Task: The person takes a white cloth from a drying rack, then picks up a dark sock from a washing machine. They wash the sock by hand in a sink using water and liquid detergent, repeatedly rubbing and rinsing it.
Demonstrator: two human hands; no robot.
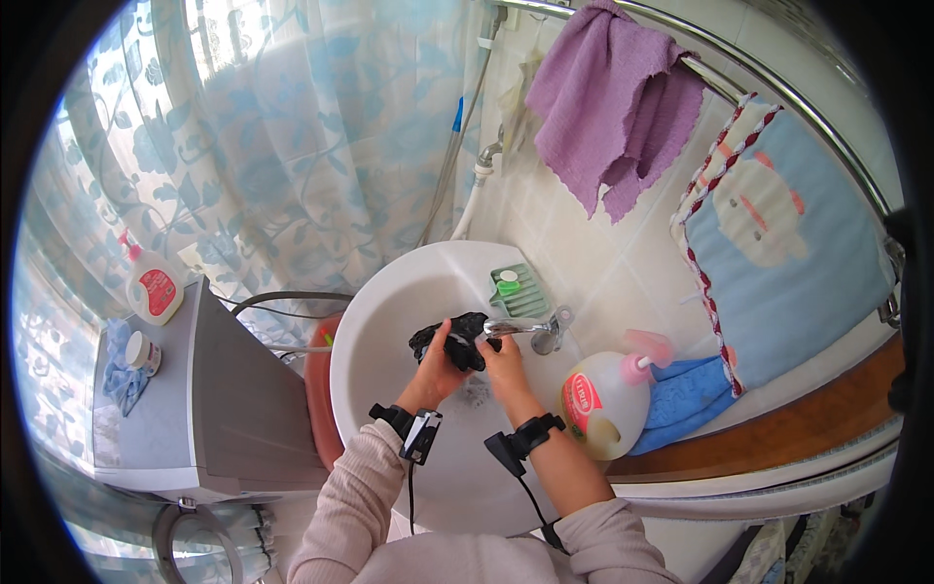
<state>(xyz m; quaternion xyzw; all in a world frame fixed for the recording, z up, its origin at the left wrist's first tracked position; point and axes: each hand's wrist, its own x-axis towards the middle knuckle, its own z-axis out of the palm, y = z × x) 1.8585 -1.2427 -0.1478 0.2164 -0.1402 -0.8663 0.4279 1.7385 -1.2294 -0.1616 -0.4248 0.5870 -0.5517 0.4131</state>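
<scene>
Both hands hold a crumpled, dark item (467,340), seemingly wet cloth, over the white washbasin (365,292). My left hand (440,369) grips it from the left, thumb lying along its near side. On the right, my right hand (503,365) has its fingers around the other end, partly hidden by the chrome faucet (511,326). The spout reaches directly over that end of the item. I cannot tell whether water is running. Below the hands, the drain area (474,394) of the bowl shows.
A green soap dish (518,292) sits on the basin's back rim. Right of the basin stands a large pump bottle (606,401) beside a blue cloth (682,401). At left are a grey washing machine (241,387) and a reddish tub (321,394). A purple towel (613,102) hangs above.
</scene>
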